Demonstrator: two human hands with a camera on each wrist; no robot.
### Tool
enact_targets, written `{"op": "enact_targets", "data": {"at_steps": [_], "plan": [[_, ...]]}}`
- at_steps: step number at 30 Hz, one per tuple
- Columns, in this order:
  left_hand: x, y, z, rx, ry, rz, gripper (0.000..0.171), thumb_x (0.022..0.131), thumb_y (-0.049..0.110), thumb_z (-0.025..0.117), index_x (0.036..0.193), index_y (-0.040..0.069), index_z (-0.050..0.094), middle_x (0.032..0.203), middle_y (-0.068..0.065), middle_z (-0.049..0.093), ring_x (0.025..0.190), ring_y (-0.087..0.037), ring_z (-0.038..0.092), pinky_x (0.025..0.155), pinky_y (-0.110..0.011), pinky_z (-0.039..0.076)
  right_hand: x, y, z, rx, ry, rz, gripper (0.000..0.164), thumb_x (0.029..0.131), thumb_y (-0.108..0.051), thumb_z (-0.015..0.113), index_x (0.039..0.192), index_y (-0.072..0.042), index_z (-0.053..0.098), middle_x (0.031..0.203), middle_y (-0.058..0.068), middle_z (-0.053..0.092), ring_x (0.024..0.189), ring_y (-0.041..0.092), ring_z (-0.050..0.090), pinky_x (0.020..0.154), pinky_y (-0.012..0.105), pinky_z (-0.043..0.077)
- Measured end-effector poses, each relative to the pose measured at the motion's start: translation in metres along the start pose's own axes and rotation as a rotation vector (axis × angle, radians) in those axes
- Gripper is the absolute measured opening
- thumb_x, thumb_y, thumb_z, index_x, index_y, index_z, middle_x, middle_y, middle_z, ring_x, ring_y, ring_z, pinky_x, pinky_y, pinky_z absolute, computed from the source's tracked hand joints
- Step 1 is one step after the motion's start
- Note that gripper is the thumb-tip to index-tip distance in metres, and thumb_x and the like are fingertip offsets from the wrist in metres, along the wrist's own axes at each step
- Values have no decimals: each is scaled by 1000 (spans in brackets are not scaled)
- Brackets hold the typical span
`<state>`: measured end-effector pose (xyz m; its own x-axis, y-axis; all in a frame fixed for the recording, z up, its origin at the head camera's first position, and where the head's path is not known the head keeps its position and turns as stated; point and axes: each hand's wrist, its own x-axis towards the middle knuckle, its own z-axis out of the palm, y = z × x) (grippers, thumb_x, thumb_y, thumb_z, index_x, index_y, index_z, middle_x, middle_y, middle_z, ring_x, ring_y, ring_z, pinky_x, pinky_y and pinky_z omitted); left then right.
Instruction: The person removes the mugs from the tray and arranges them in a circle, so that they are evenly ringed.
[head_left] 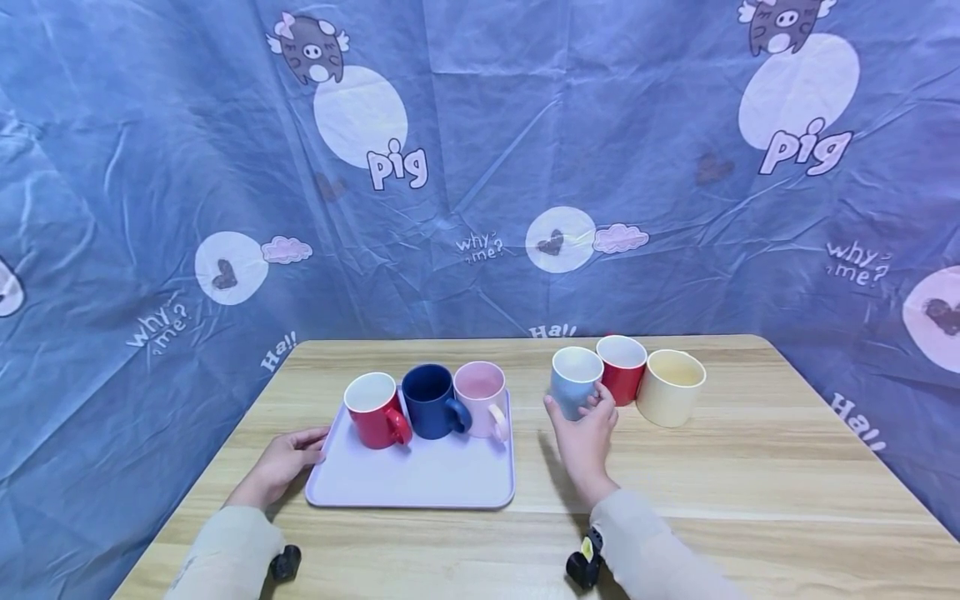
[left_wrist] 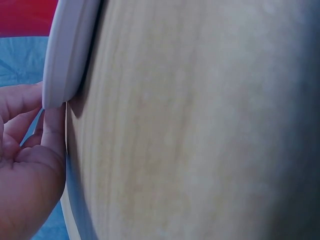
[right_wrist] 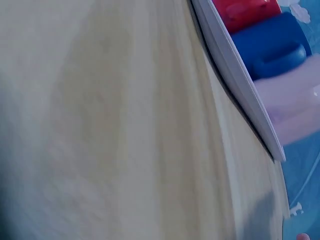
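With the right grip (head_left: 585,437), holding the blue mug (head_left: 573,392) at two o'clock from the tray (head_left: 416,479); with the left grip (head_left: 285,461), apparently pinching the tray's nine-o'clock rim. Probably handling stiff, slick and breakable; favouring a hold round the mug's body.

- The left hand (left_wrist: 30,172), cut off by the left edge, holds the end of the tray (left_wrist: 70,55) in its fingers.
- One digit meets the tray's rim; another reaches in at its lower corner, close to the table.
- The tray is pale, with a rounded, ridged rim and a dark line of shadow along the wood-grain table (left_wrist: 150,125).
- A glossy red object (left_wrist: 25,17) shows in the top left corner, too cropped to identify.
- Blue cloth (left_wrist: 20,57) appears behind the hand.
- The table blurs and darkens toward the right.
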<state>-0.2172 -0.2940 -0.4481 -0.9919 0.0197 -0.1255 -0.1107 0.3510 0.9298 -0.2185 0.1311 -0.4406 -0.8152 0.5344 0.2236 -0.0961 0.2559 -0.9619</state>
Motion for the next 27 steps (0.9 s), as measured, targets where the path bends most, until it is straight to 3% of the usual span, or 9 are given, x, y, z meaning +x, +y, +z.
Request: {"op": "enact_targets", "data": {"at_steps": [6, 12, 19, 27], "plan": [[-1, 0, 1, -9, 1, -1, 50, 84, -14, 54, 131, -21, 40, 129, -35, 46, 119, -37, 49, 88, -27, 51, -12, 1, 6, 18, -53, 13, 77, 80, -20, 77, 138, -3, 29, 126, 23, 37, 107, 37, 47, 93, 44, 42], [0, 0, 0, -3, 0, 8, 49, 84, -13, 55, 130, -22, 40, 130, -36, 45, 120, -38, 49, 88, -27, 51, -24, 1, 13, 3, -180, -51, 63, 83, -20, 74, 132, 0, 40, 122, 22, 44, 104, 36, 52, 90, 45, 47], [-1, 0, 0, 15, -2, 7, 49, 85, -12, 54, 131, -21, 40, 130, -35, 46, 120, -38, 48, 88, -27, 51, -31, -5, 21, 12, -326, -38, 53, 84, -22, 73, 127, -2, 47, 121, 20, 51, 102, 34, 57, 88, 44, 50], [0, -1, 0, 5, -2, 6, 50, 84, -12, 54, 131, -21, 40, 129, -35, 47, 120, -38, 48, 89, -28, 51, -32, -9, 27, 58, -496, -28, 42, 87, -24, 70, 116, 3, 58, 107, 16, 63, 92, 26, 65, 70, 29, 57]]}}
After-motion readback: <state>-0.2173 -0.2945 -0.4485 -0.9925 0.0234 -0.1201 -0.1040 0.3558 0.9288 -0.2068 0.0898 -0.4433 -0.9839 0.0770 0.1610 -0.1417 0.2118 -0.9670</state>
